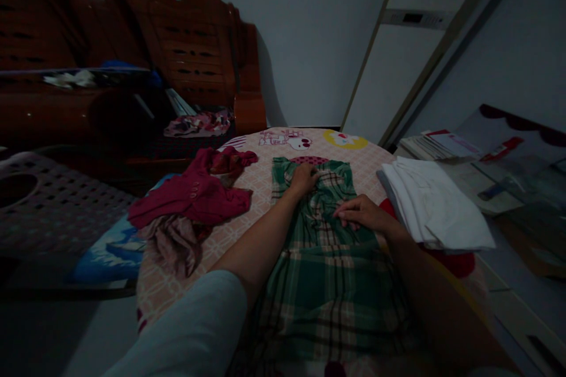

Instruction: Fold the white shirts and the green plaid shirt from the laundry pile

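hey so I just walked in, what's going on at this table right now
A person is handling a green plaid cloth laid lengthwise on a table with a patterned cover. The left hand is on it near its far end, where the fabric is bunched; the right hand is a little closer to the person, fingers loosely spread over the cloth. Crumpled dark pink clothing lies to the left, and a folded white stack sits to the right.

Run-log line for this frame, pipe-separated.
left hand: on green plaid garment | right hand: on or just above it | right side: folded white clothes | left side: crimson garment
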A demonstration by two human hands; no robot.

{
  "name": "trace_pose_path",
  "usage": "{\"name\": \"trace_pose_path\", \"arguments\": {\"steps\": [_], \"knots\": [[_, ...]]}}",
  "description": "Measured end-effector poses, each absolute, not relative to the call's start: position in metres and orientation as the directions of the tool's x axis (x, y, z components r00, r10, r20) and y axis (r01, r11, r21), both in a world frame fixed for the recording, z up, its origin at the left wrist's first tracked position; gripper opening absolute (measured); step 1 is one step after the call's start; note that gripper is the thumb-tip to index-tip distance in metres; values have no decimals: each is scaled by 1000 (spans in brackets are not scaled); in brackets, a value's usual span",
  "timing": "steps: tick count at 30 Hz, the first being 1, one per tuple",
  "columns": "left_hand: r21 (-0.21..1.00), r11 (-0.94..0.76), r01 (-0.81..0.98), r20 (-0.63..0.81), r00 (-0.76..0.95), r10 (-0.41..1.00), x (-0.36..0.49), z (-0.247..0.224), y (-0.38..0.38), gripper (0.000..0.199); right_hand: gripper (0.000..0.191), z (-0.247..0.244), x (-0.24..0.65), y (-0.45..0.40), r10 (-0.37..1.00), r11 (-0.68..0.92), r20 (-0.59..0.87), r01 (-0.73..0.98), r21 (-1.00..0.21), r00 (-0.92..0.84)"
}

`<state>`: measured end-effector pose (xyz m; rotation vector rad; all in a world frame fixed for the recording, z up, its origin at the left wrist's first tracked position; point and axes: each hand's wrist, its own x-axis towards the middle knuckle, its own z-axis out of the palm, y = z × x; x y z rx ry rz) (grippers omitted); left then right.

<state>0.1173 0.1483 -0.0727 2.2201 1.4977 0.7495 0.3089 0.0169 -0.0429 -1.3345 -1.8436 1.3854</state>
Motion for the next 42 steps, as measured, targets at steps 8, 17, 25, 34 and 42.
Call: {"name": "trace_pose_path", "arguments": {"steps": [8, 17, 25, 34, 42], "knots": [[564, -350, 748, 266, 237, 935, 116, -69, 144, 18, 27, -49, 299, 17, 800, 212, -157, 518, -828, -579], [482, -462, 745, 391, 289, 874, 124, -73, 140, 32, 28, -42, 305, 24, 919, 56, -139, 474, -879, -368], [463, -396, 793, 247, 313, 917, 118, -75, 141, 26, 31, -49, 341, 101, 972, -9, 166, 732, -681, 166], [431, -351, 831, 221, 280, 934, 114, -73, 142, 25, 35, -68, 337, 143, 968, -19, 242, 981, -191, 66], [418, -330, 847, 234, 251, 939, 115, -73, 144, 28, 31, -60, 335, 156, 980, -14, 197, 1000, -15, 17]]}}
